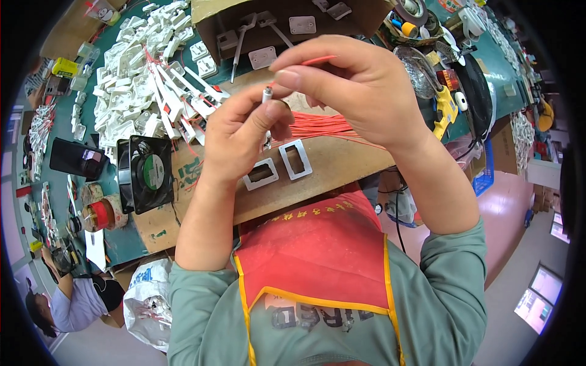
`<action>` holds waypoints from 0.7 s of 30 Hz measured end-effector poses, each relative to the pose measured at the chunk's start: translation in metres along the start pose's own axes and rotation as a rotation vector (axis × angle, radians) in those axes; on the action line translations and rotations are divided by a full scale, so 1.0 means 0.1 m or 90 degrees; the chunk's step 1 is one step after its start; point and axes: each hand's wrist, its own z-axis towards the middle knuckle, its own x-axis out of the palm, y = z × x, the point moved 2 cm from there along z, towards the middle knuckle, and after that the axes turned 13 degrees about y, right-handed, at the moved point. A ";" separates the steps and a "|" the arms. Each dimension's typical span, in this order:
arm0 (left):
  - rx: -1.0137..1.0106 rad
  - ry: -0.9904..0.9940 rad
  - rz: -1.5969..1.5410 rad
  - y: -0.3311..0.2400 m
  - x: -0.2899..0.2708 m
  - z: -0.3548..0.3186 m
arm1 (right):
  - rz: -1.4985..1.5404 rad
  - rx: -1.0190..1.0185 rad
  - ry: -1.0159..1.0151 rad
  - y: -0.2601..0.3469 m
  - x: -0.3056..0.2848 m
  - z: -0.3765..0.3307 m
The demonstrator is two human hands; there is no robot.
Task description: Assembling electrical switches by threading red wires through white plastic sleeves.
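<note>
Above the work board, my left hand point(235, 134) pinches a small white cylindrical part with a metal tip point(267, 94), held upright between thumb and fingers. Close by on the right, my right hand point(372, 91) has thumb and forefinger closed on a thin red wire point(318, 60). One end of that wire sticks out past the forefinger; whether its other end joins the white part cannot be made out. Beneath the hands lies a bundle of red wires point(326, 127). Two white rectangular frames point(300, 175) rest on the board near its front edge.
A cardboard box point(213, 7) holding white plates stands behind my hands. White plastic housings point(131, 79) are heaped at left, beside wired white pieces point(177, 104). A black fan point(146, 174) stands front left, a yellow glue gun point(447, 113) at right. Another person point(85, 305) sits lower left.
</note>
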 end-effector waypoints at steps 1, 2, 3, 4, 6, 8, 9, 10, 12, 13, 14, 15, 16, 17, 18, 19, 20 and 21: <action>0.001 -0.002 0.000 0.00 -0.02 0.01 | -0.034 -0.001 0.013 0.03 0.02 0.04; 0.022 -0.031 -0.024 -0.01 -0.06 0.01 | -0.035 -0.002 0.015 0.01 0.04 0.09; 0.044 -0.060 -0.047 -0.02 -0.10 0.01 | -0.038 -0.025 0.003 -0.02 0.06 0.15; 0.057 -0.086 -0.094 -0.05 -0.12 0.03 | -0.042 -0.048 -0.010 -0.06 0.07 0.19; 0.104 -0.120 -0.167 -0.06 -0.23 0.04 | -0.058 -0.006 0.017 -0.18 0.07 0.21; 0.158 -0.179 -0.271 -0.10 -0.34 0.03 | -0.171 0.102 0.081 -0.30 0.09 0.20; 0.164 -0.184 -0.268 -0.10 -0.38 0.03 | -0.133 0.121 0.119 -0.42 0.12 0.17; 0.170 -0.211 -0.310 -0.08 -0.42 0.02 | -0.100 0.157 0.152 -0.52 0.16 0.14; 0.172 -0.235 -0.377 -0.02 -0.48 0.04 | 0.010 0.215 0.199 -0.74 0.24 0.04; 0.176 -0.240 -0.374 -0.02 -0.49 0.02 | 0.092 0.232 0.220 -0.77 0.31 0.04; 0.170 -0.247 -0.393 -0.01 -0.50 0.01 | 0.117 0.260 0.228 -0.74 0.34 0.02; 0.164 -0.254 -0.411 -0.02 -0.50 0.01 | 0.116 0.258 0.234 -0.72 0.36 0.03; 0.168 -0.257 -0.409 -0.03 -0.47 0.02 | 0.113 0.271 0.233 -0.71 0.36 0.04; 0.174 -0.306 -0.354 -0.05 -0.44 0.03 | 0.111 0.284 0.231 -0.71 0.37 0.05; 0.179 -0.354 -0.299 -0.08 -0.42 0.03 | 0.163 0.290 0.200 -0.74 0.39 0.05; 0.185 -0.401 -0.242 -0.11 -0.42 0.03 | 0.162 0.286 0.205 -0.74 0.38 0.08; 0.234 -0.431 -0.160 -0.08 -0.46 -0.01 | 0.163 0.306 0.178 -0.74 0.35 0.10; 0.237 -0.433 -0.156 -0.09 -0.47 -0.01 | 0.165 0.326 0.152 -0.75 0.32 0.13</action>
